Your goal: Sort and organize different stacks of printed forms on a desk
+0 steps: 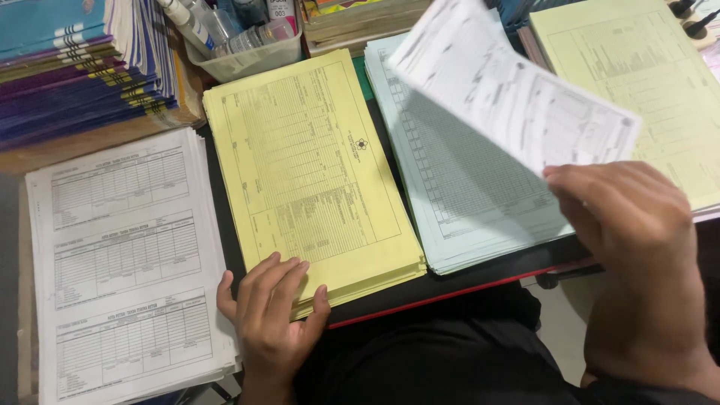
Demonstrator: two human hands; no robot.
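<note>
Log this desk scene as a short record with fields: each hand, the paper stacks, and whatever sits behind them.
left hand: flat on the near corner of the yellow stack
right hand: holds a white sheet raised and tilted
stacks, left to right: white forms, yellow stack, pale blue stack, pale green stack
behind: coloured booklets, clear tub of bottles

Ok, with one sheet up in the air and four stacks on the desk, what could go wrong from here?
1. The right hand pinches the white sheet only at one corner; it is blurred, so it may slip or crease.
2. The left hand rests on the yellow stack at its near corner by the desk edge; top sheets could slide off.
3. The pale blue stack looks fanned, so sheets may misalign.
</note>
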